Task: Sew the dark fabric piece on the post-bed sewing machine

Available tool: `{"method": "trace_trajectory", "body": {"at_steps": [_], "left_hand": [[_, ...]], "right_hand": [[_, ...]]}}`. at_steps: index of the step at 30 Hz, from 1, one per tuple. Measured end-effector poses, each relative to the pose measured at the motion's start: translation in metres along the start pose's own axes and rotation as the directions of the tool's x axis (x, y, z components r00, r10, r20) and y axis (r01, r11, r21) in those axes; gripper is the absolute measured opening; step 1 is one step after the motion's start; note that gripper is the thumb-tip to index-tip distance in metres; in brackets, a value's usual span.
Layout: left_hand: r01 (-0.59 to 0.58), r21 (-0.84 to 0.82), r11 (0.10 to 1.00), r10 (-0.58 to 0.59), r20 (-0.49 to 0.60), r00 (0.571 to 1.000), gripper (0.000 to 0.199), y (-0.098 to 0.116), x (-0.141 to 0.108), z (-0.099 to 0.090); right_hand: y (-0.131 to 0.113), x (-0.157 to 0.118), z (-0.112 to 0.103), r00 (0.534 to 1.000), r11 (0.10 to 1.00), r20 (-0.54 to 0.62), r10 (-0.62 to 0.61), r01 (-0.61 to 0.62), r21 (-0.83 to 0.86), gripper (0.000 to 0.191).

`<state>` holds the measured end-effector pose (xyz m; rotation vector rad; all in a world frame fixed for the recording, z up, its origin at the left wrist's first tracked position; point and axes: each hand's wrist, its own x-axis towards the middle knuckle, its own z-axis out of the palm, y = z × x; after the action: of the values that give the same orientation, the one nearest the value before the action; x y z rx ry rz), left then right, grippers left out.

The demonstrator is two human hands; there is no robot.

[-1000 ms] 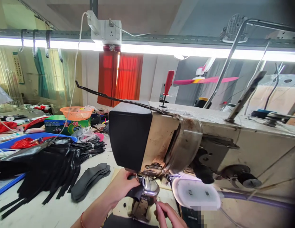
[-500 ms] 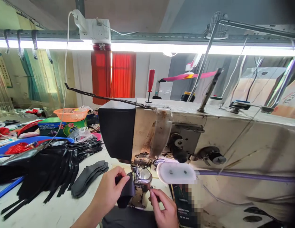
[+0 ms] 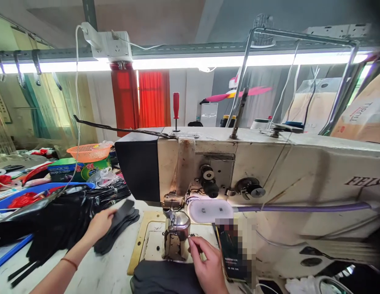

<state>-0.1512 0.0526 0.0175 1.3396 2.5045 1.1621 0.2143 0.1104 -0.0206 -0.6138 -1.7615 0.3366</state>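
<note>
My left hand (image 3: 100, 224) is over the pile of dark grey fabric pieces (image 3: 113, 232) on the left of the table, its fingers closed on one dark piece (image 3: 124, 210) held above the pile. My right hand (image 3: 204, 259) is beside the metal post of the sewing machine (image 3: 177, 234), thumb and forefinger pinched together. Whatever lies between those fingertips is too small to make out. Below the post, near my right hand, lies more dark fabric (image 3: 165, 277).
Black strips (image 3: 61, 220) and a blue tray (image 3: 45, 188) lie at the left, with an orange basket (image 3: 90, 152) on a green box (image 3: 63, 169) behind. The machine's head (image 3: 136, 171) overhangs the post. A dark printed box (image 3: 229, 253) stands right of my right hand.
My left hand has moved left from the machine's post to the pile, and the dark piece it held there is gone from the post. My right hand stays by the post. The view has shifted right.
</note>
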Motion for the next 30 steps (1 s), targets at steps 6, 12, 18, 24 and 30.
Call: {"method": "trace_trajectory", "body": {"at_steps": [6,12,18,24,30], "left_hand": [[-0.098,0.24,0.966,0.098,0.01,0.995,0.034,0.007,-0.039,0.019],[-0.249,-0.079,0.965,0.243,0.617,0.749,0.034,0.08,-0.116,0.051],[-0.203,-0.03,0.979,0.173,0.654,0.736,0.036,0.102,-0.133,0.054],[-0.196,-0.017,0.981,0.167,0.595,0.786,0.035,0.107,-0.137,0.047],[-0.206,-0.047,0.977,0.198,0.538,0.819,0.034,0.105,-0.144,0.049]], "right_hand": [[-0.003,0.001,-0.002,0.999,0.999,0.019,-0.043,0.043,0.001,0.015],[-0.014,-0.004,-0.002,0.981,0.983,0.062,-0.184,0.185,-0.005,0.015],[-0.023,-0.01,-0.001,0.929,0.935,0.11,-0.352,0.355,-0.003,0.025],[-0.037,-0.015,0.01,0.909,0.914,0.087,-0.407,0.405,0.035,0.017],[-0.039,-0.019,0.015,0.933,0.938,0.115,-0.341,0.33,0.106,0.017]]}}
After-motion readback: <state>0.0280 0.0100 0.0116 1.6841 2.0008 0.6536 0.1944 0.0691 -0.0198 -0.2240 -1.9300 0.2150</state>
